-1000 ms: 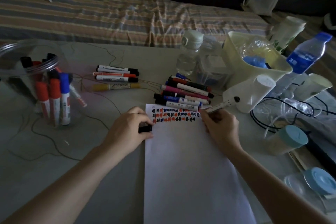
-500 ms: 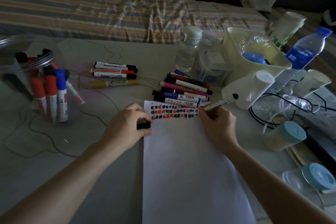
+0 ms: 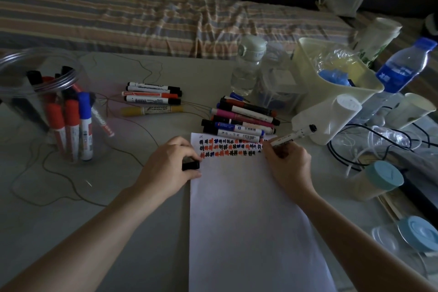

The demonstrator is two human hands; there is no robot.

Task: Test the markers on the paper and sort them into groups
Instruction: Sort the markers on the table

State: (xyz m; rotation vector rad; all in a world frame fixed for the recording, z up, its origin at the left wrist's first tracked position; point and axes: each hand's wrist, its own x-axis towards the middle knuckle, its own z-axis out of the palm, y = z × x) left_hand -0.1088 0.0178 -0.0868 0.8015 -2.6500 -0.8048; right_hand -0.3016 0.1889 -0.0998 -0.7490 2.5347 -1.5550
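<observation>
Little has shifted: the right hand (image 3: 288, 163) still grips the white marker (image 3: 292, 134), tip down at the paper's (image 3: 248, 220) far right corner to test it, while the left hand (image 3: 169, 167) pinches its black cap (image 3: 190, 165), steadying the sheet's left edge.

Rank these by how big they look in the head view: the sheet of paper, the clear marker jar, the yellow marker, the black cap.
1. sheet of paper
2. clear marker jar
3. yellow marker
4. black cap, held in the left hand
</observation>
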